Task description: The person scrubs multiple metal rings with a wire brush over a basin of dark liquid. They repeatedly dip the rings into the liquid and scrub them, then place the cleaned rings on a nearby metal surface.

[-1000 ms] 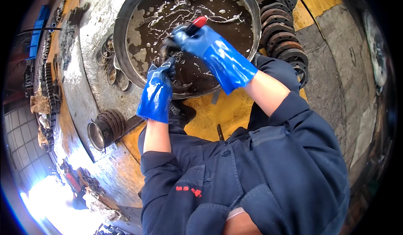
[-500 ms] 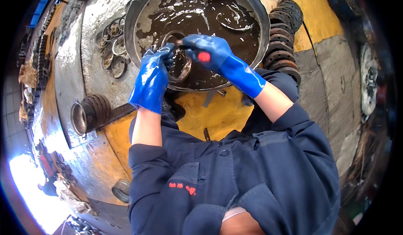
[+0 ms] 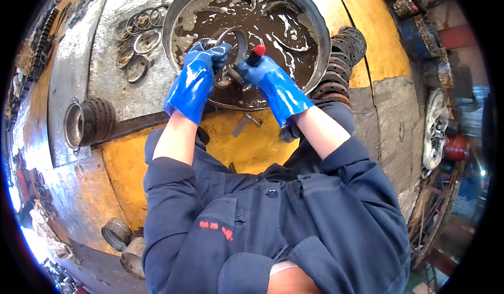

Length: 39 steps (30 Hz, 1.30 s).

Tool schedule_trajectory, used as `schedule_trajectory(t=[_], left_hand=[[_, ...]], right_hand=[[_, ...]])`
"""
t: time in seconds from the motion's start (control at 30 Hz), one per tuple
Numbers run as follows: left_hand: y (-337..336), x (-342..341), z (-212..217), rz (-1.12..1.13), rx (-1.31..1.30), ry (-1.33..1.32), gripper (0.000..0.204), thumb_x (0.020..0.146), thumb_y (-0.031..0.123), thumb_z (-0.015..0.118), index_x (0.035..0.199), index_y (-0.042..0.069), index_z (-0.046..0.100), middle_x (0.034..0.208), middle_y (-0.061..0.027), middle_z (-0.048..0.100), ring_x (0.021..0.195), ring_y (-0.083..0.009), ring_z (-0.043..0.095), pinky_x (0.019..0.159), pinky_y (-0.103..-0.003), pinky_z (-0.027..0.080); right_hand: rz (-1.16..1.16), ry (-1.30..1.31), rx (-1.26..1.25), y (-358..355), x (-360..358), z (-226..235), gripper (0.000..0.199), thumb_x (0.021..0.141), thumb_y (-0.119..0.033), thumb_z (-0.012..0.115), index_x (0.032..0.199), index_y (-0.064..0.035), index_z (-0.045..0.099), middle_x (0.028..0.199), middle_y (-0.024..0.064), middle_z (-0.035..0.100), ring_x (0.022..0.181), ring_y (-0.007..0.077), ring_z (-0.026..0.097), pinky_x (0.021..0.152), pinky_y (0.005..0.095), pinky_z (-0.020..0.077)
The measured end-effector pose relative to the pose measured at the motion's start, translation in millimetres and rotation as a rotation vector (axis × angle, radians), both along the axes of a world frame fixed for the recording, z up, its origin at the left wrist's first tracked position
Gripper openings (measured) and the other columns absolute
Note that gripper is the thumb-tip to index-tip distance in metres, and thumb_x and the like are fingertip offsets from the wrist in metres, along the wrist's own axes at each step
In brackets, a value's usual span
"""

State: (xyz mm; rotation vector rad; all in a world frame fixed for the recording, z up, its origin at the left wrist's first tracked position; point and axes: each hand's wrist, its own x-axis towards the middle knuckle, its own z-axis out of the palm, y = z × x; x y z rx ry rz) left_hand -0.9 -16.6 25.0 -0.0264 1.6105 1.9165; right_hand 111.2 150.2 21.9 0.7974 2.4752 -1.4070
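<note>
Both my hands wear wet blue rubber gloves over a round metal basin of dark, foamy liquid. My left hand grips a metal ring held upright at the liquid's surface. My right hand is closed on a brush with a red-tipped dark handle, its working end pressed against the ring's lower part. More curved metal rings lie half sunk in the liquid at the far side of the basin.
Several cleaned rings lie on the grey metal top left of the basin. A stack of rusty discs stands to its right. A ribbed cylinder lies at left, and a small metal tool rests on the yellow surface below the basin.
The view has shifted, so the basin sits higher and nearer centre. My right hand has turned, so the brush's red tip now points up. Both hands stay on the ring.
</note>
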Motion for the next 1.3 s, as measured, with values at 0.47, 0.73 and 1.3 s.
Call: schedule_trajectory(t=[0.47, 0.73, 1.3], left_hand=[[-6.5, 1.4, -10.3, -0.157, -0.034, -0.014, 0.021, 0.09, 0.02, 0.087, 0.098, 0.014, 0.069, 0.073, 0.0026, 0.065, 0.06, -0.0089, 0.057, 0.056, -0.026, 0.043], [-0.8, 6.2, -10.2, -0.092, -0.011, -0.055, 0.022, 0.091, 0.017, 0.087, 0.101, 0.015, 0.067, 0.073, 0.0024, 0.063, 0.058, -0.0085, 0.054, 0.053, -0.025, 0.041], [7.7, 11.4, -16.0, -0.096, -0.051, -0.084, 0.02, 0.09, 0.01, 0.086, 0.1, 0.01, 0.069, 0.071, 0.0006, 0.063, 0.056, -0.0104, 0.054, 0.052, -0.027, 0.041]], right_hand=[[0.357, 0.557, 0.655, 20.9, -7.2, -4.5, 0.028, 0.1, -0.027, 0.071, 0.125, -0.0161, 0.075, 0.119, 0.0116, 0.078, 0.106, 0.0354, 0.075, 0.091, 0.043, 0.0605], [-0.104, -0.067, -0.4, 7.1, 4.1, -29.0, 0.04, 0.095, -0.036, 0.072, 0.107, 0.002, 0.075, 0.093, 0.0115, 0.076, 0.084, 0.0179, 0.072, 0.076, 0.0334, 0.0555], [0.062, -0.051, 0.198, 16.4, -9.6, -14.0, 0.041, 0.095, -0.041, 0.074, 0.122, -0.0103, 0.076, 0.11, 0.0164, 0.079, 0.104, 0.033, 0.076, 0.093, 0.0424, 0.0578]])
